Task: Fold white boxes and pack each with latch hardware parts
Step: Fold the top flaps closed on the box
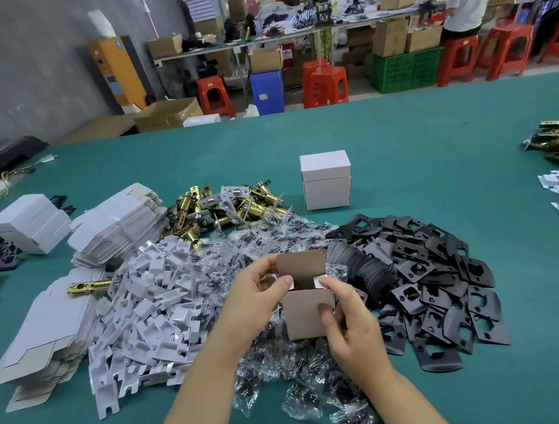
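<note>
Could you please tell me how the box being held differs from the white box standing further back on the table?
The held box is open, its top flap raised; the standing box is closed. The held box is up in both hands, left hand and right hand, above the bagged parts, while the standing box rests alone on the green table. Both are small, squarish white cartons.

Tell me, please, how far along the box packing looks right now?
Done: one closed white box stands on the green table. In hand: the left hand and right hand hold an open box, its lid flap up. Left: stacks of flat boxes, brass latches, black plates and bagged parts remain unpacked.
</note>
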The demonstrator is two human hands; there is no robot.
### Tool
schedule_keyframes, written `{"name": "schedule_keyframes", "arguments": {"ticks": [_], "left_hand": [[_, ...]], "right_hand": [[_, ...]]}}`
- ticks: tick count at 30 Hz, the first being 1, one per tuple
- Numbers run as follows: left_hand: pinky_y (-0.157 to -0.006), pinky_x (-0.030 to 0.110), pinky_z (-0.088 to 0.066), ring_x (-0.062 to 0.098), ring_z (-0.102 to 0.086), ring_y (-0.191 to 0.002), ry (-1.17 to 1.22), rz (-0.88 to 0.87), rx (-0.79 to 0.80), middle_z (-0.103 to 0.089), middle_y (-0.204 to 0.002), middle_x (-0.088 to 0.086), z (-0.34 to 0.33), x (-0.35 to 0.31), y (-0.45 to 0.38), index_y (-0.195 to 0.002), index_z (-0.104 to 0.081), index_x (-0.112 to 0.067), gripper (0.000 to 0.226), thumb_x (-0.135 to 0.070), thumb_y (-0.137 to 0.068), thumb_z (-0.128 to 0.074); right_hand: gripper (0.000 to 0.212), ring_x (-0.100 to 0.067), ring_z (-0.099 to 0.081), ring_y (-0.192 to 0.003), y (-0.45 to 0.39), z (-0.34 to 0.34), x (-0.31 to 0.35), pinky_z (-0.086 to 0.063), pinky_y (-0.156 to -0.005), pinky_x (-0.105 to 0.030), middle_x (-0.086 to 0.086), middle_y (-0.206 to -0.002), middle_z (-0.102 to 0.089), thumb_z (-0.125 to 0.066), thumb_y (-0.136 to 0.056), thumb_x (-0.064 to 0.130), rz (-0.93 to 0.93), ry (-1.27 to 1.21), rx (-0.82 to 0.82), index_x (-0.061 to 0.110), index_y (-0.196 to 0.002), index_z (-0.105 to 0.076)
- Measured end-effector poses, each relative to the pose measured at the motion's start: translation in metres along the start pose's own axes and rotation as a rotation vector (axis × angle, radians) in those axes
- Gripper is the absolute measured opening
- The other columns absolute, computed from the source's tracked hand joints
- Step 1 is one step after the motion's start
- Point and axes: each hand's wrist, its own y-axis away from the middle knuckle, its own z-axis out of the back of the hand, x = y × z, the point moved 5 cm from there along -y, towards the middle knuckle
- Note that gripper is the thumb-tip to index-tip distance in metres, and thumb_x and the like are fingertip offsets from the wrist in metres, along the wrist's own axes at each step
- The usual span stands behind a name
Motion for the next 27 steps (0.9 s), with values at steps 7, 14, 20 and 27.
{"name": "schedule_keyframes", "arguments": {"ticks": [7,14,20,27], "left_hand": [[-0.078,0.033,-0.057,0.014,-0.067,-0.091,0.011,-0.008,-0.03,-0.074,-0.106,-0.004,0.002,0.003,-0.001,-0.115,-0.07,-0.041,0.037,-0.009,-0.1,-0.061],[-0.069,0.021,-0.053,0.009,-0.064,-0.084,0.048,0.032,0.013,-0.075,-0.103,-0.001,0.002,0.002,0.003,-0.115,-0.073,-0.037,0.034,-0.008,-0.101,-0.06],[-0.067,0.019,-0.044,0.01,-0.054,-0.074,0.029,0.028,0.028,-0.066,-0.086,0.018,0.002,-0.001,0.006,-0.117,-0.074,-0.034,0.034,-0.008,-0.101,-0.06],[-0.059,0.007,-0.042,-0.004,-0.051,-0.055,-0.091,-0.073,-0.01,-0.063,-0.065,-0.022,0.002,-0.012,0.009,-0.104,-0.08,-0.033,0.037,-0.001,-0.098,-0.062]], "right_hand": [[0.042,-0.002,-0.051,-0.062,0.001,0.0,0.001,-0.039,-0.059,-0.009,0.021,-0.126,-0.057,-0.05,-0.102,0.025,0.016,-0.011,0.0,0.035,-0.143,-0.048],[0.052,-0.004,-0.049,-0.06,0.002,0.0,-0.001,-0.036,-0.059,-0.009,0.03,-0.108,-0.054,-0.056,-0.099,0.014,-0.033,-0.026,0.006,0.038,-0.144,-0.048],[0.062,-0.006,-0.045,-0.056,0.003,0.0,-0.002,-0.037,-0.054,-0.013,0.034,-0.1,-0.056,-0.056,-0.096,0.012,-0.051,-0.042,0.019,0.045,-0.146,-0.043],[0.065,-0.014,-0.049,-0.056,0.003,0.001,0.002,-0.046,-0.05,-0.026,0.02,-0.132,-0.059,-0.056,-0.097,0.01,0.005,-0.043,0.005,0.051,-0.145,-0.04]]}}
